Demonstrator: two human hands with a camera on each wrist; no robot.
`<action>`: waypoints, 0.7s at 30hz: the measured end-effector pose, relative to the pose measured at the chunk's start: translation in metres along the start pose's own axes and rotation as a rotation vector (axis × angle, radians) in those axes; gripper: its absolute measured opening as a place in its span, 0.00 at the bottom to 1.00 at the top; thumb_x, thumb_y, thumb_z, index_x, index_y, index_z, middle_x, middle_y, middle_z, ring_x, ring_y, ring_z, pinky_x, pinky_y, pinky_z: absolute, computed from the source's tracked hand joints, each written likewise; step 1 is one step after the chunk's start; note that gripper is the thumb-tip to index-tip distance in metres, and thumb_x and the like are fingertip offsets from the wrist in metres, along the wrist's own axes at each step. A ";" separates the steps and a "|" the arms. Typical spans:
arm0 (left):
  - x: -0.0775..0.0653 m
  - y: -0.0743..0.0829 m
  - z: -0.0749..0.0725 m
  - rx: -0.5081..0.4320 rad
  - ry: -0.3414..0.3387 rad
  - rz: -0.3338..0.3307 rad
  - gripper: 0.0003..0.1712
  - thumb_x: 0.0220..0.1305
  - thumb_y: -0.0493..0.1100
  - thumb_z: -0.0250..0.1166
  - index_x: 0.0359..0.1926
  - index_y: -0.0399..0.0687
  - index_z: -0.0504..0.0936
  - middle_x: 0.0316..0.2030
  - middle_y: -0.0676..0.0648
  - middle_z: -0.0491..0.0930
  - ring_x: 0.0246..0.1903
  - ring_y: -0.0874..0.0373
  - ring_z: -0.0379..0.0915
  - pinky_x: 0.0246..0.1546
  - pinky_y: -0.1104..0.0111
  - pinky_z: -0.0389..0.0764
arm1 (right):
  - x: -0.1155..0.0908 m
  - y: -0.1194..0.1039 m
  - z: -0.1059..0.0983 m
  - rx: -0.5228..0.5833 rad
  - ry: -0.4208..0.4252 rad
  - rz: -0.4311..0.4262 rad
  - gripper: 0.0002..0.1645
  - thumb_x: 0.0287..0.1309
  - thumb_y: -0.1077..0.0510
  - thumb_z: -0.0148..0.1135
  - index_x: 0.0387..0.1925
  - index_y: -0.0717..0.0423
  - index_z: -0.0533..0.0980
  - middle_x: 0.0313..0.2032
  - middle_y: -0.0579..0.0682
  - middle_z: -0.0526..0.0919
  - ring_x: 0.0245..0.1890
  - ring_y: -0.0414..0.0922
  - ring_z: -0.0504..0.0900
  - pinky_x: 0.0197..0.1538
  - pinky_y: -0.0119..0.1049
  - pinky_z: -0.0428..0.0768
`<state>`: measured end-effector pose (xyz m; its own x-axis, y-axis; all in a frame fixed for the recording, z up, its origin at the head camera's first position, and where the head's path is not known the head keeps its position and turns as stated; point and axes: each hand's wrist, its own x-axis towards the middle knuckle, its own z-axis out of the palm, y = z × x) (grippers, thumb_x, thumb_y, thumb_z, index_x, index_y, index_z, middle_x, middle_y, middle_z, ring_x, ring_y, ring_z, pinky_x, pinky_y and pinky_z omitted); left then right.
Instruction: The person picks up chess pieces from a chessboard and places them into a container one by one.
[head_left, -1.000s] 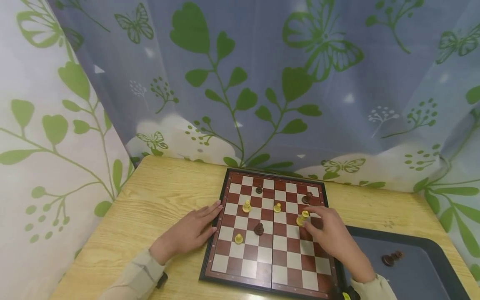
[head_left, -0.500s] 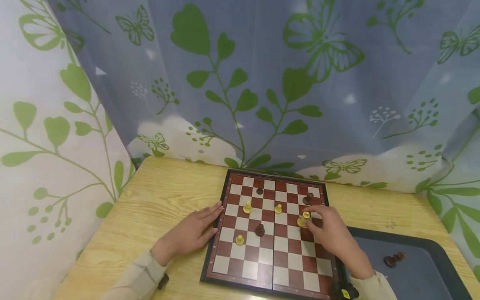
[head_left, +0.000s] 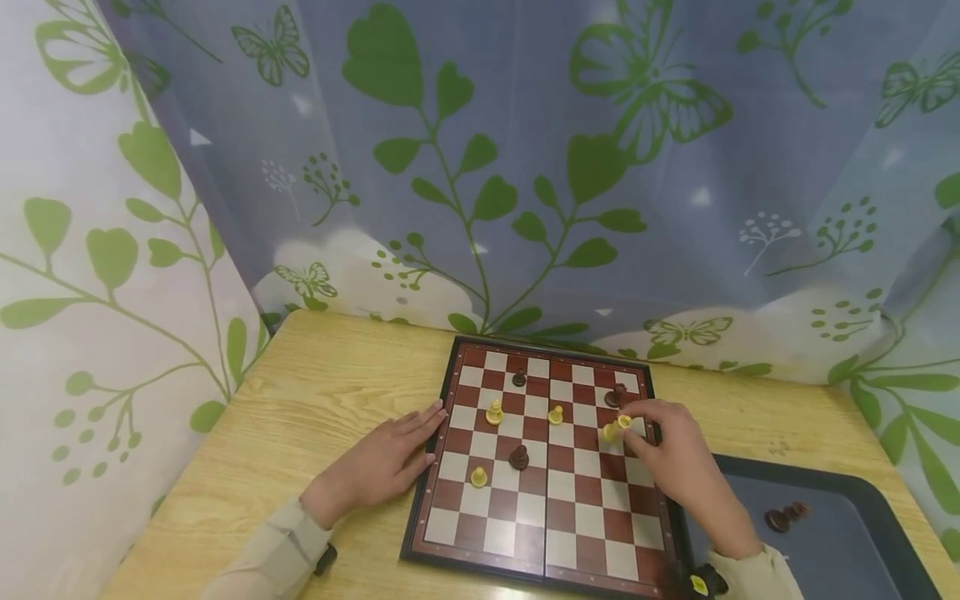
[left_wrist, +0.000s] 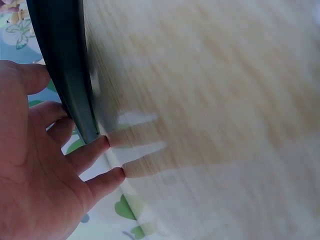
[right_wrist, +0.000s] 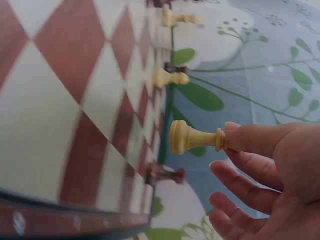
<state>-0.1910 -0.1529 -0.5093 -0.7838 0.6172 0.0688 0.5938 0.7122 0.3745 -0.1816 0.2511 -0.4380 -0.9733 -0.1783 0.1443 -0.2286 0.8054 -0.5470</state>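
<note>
My right hand (head_left: 678, 454) pinches the upper end of a yellow chess piece (head_left: 611, 432) between thumb and forefinger, over the right half of the chessboard (head_left: 516, 537). In the right wrist view the base of this chess piece (right_wrist: 186, 138) is apart from the board, and its top is hidden by the fingertips. Just beyond it stands a dark chess piece (head_left: 617, 395). My left hand (head_left: 375, 467) lies with fingers extended against the board's left edge. The left wrist view shows the left hand's fingertips (left_wrist: 117, 172) at the tabletop beside the dark board edge (left_wrist: 67, 65).
Several yellow and dark pieces stand on the board, among them a yellow pawn (head_left: 478, 477) and a dark piece (head_left: 519, 457). To the right, a dark tray (head_left: 840, 554) holds a toppled dark piece (head_left: 780, 520). A patterned curtain (head_left: 480, 167) hangs behind the wooden table (head_left: 337, 367).
My right hand has shifted slightly to the right and away from me with the yellow chess piece, which now looks more tilted. The left hand stays in place.
</note>
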 end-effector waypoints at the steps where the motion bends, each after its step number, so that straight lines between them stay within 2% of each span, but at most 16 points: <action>1: 0.000 0.000 0.000 0.000 -0.001 0.000 0.35 0.80 0.52 0.50 0.79 0.42 0.57 0.79 0.43 0.52 0.72 0.36 0.60 0.70 0.40 0.65 | -0.001 0.000 -0.003 0.006 0.018 -0.006 0.13 0.62 0.64 0.69 0.48 0.61 0.84 0.50 0.61 0.84 0.51 0.62 0.78 0.51 0.60 0.77; 5: 0.001 -0.001 0.001 0.001 -0.006 -0.001 0.35 0.80 0.52 0.50 0.79 0.42 0.57 0.79 0.43 0.52 0.73 0.36 0.60 0.70 0.40 0.65 | -0.006 0.000 -0.011 0.005 0.057 -0.026 0.15 0.61 0.64 0.70 0.50 0.63 0.83 0.51 0.63 0.84 0.56 0.65 0.77 0.57 0.67 0.74; 16: 0.002 0.000 -0.001 0.002 -0.001 0.000 0.35 0.80 0.52 0.50 0.79 0.42 0.57 0.79 0.43 0.52 0.73 0.36 0.60 0.70 0.40 0.65 | -0.014 0.004 -0.010 0.024 0.087 -0.015 0.15 0.61 0.65 0.69 0.50 0.62 0.83 0.51 0.63 0.84 0.56 0.64 0.76 0.55 0.67 0.76; 21: 0.001 0.000 -0.001 -0.001 -0.010 -0.005 0.35 0.80 0.52 0.50 0.78 0.41 0.57 0.79 0.43 0.52 0.73 0.36 0.59 0.70 0.40 0.64 | -0.022 0.008 -0.006 0.044 0.145 -0.019 0.15 0.59 0.65 0.71 0.49 0.61 0.83 0.50 0.62 0.84 0.53 0.62 0.78 0.54 0.65 0.79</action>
<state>-0.1916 -0.1530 -0.5083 -0.7847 0.6171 0.0581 0.5899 0.7146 0.3760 -0.1615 0.2651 -0.4404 -0.9565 -0.1076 0.2711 -0.2510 0.7767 -0.5777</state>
